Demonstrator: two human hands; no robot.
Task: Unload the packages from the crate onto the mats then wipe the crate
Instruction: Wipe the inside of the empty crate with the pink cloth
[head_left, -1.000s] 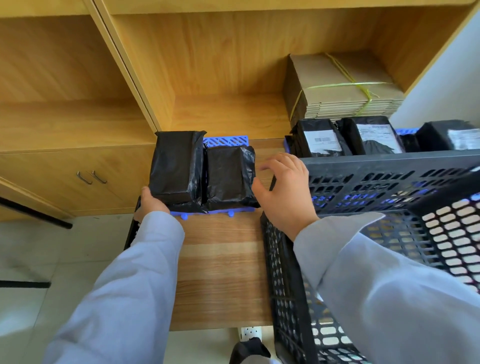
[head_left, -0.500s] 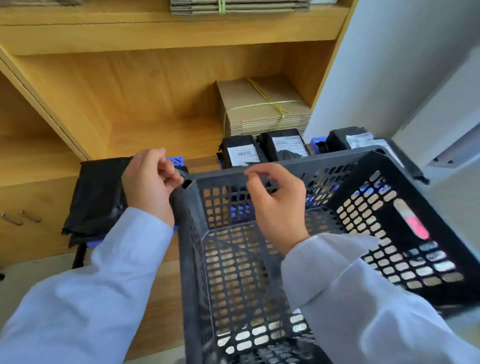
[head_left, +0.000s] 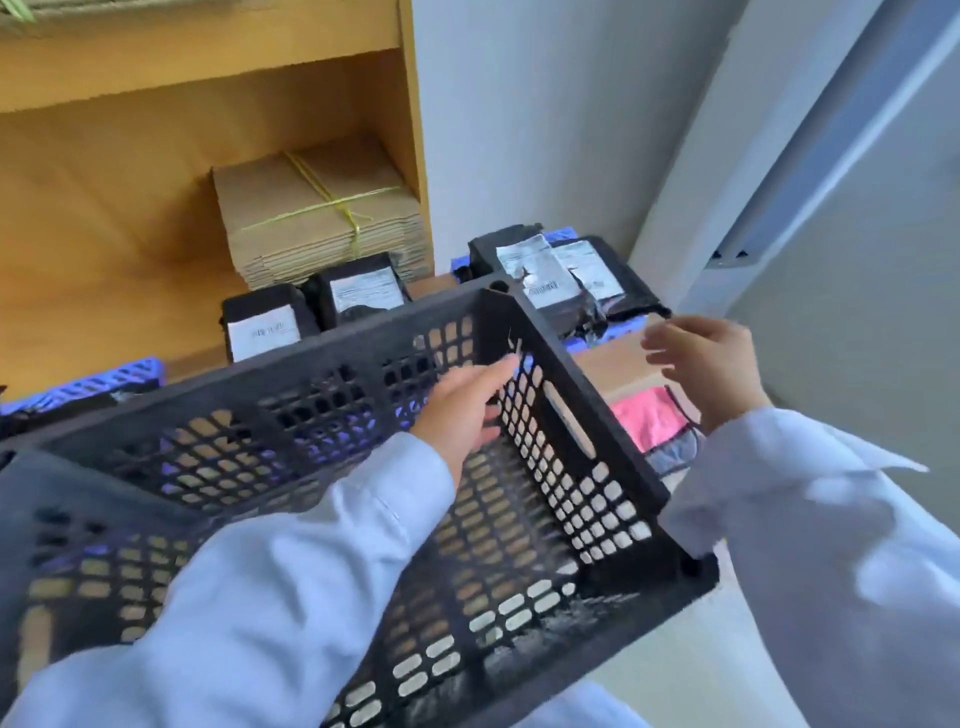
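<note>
The black plastic crate (head_left: 363, 343) fills the lower half of the view, with no packages inside it. My left hand (head_left: 462, 410) reaches inside it, fingers straight, toward the right wall near its handle slot. My right hand (head_left: 706, 358) hovers outside the crate's right wall with loose fingers, holding nothing. Black packages with white labels (head_left: 358, 296) stand behind the crate. More packages (head_left: 566, 280) lie on a blue mat (head_left: 613, 332) at the right. Another blue mat (head_left: 88, 384) shows at the left. A pink cloth (head_left: 649, 418) lies beside the crate, below my right hand.
A tied bundle of flat cardboard (head_left: 311, 213) sits in the wooden shelf (head_left: 104, 218) behind the packages. A white wall and a grey panel (head_left: 831, 156) stand to the right. A grey cloth (head_left: 675, 457) lies under the pink one.
The view has swung right. My left hand moved from the crate's left corner into the crate. My right hand left the far rim and now hovers outside the right wall.
</note>
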